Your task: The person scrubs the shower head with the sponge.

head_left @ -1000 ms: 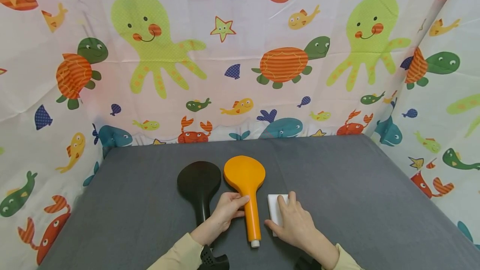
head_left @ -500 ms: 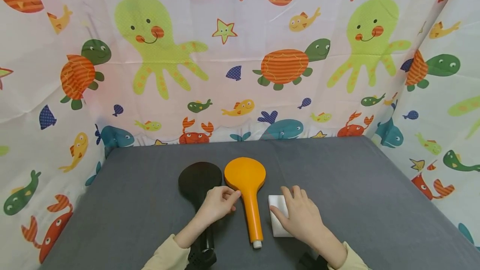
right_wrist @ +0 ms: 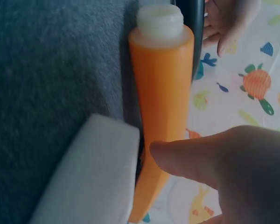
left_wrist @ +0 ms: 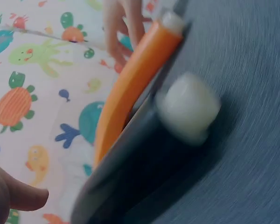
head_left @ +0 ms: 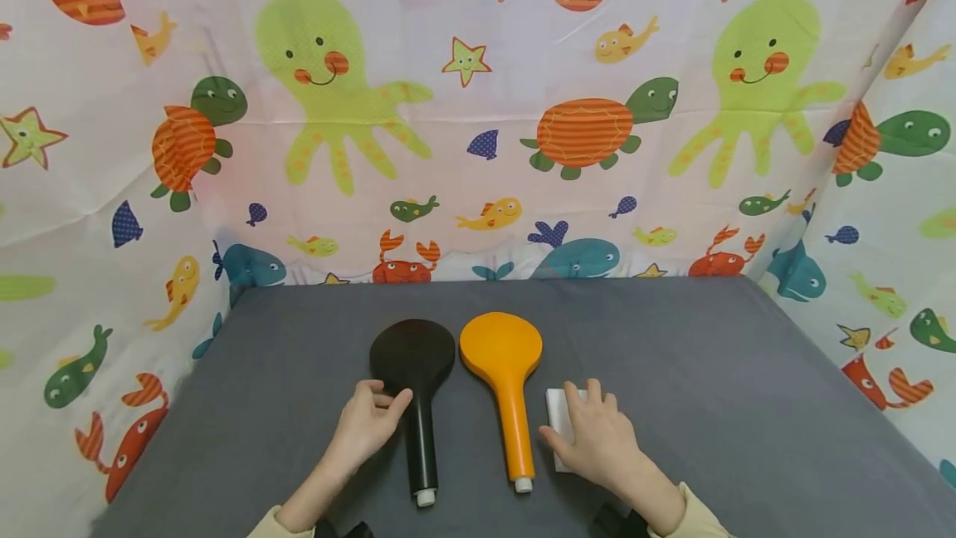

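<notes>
A black paddle (head_left: 412, 351) with a round flat head and a white handle end lies on the grey cloth. Beside it, to the right, is an orange paddle (head_left: 501, 347) of the same shape. My left hand (head_left: 363, 423) is at the black paddle's left side, its thumb tip overlapping the neck in the head view; the left wrist view shows the thumb (left_wrist: 27, 195) apart from the handle. My right hand (head_left: 602, 438) lies over a white rectangular block (head_left: 558, 410), fingers spread and fairly straight, hiding most of it. The right thumb (right_wrist: 186, 158) overlaps the orange handle in the right wrist view.
The grey cloth (head_left: 672, 339) covers the table. A white curtain (head_left: 463, 164) printed with sea animals stands behind it and along both sides.
My left hand has left the orange paddle's handle and crossed leftward over the black paddle to its far side. My right hand stays over the white block. The head view has turned slightly left.
</notes>
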